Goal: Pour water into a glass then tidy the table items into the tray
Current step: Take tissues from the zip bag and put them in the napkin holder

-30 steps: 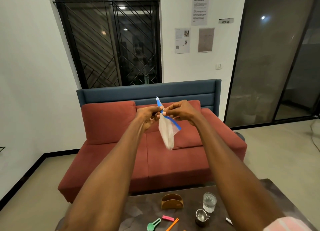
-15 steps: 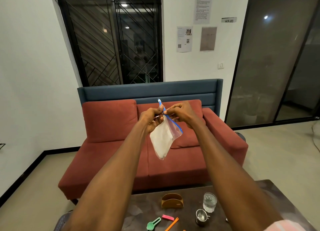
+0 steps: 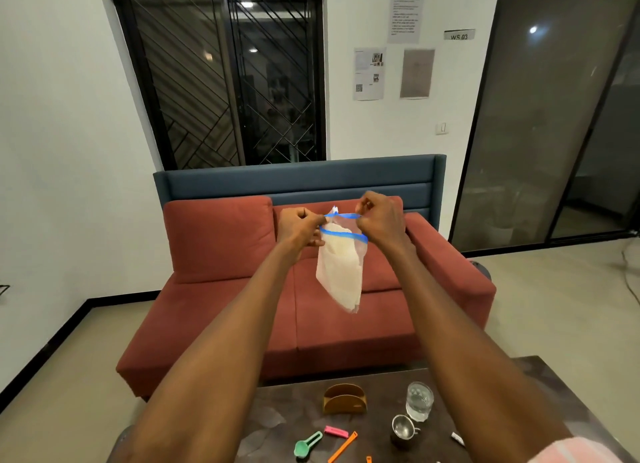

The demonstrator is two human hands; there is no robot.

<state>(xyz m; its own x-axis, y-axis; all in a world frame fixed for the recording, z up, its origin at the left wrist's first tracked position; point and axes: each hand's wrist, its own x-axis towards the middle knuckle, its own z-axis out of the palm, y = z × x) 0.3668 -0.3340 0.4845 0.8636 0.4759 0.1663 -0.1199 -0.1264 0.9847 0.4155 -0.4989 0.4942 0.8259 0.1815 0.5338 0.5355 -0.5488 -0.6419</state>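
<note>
I hold a clear zip bag (image 3: 341,272) with a blue seal strip up at chest height, in front of the sofa. My left hand (image 3: 298,228) pinches one side of its mouth and my right hand (image 3: 381,220) pinches the other, so the mouth gapes open. Something white lies inside the bag. Down on the dark table (image 3: 298,410) stand a glass (image 3: 419,401) with water in it and a small metal cup (image 3: 401,429). No tray is in view.
A wooden holder (image 3: 344,398) stands mid-table. Near the table's front lie a green scoop (image 3: 306,443), a pink clip (image 3: 336,431), an orange clip (image 3: 343,447) and a small white item (image 3: 457,438). A red sofa (image 3: 225,289) stands right behind the table.
My hands have pulled apart, and the bag's blue seal has gone from pinched together to spread wide open. The bag now hangs broader between them.
</note>
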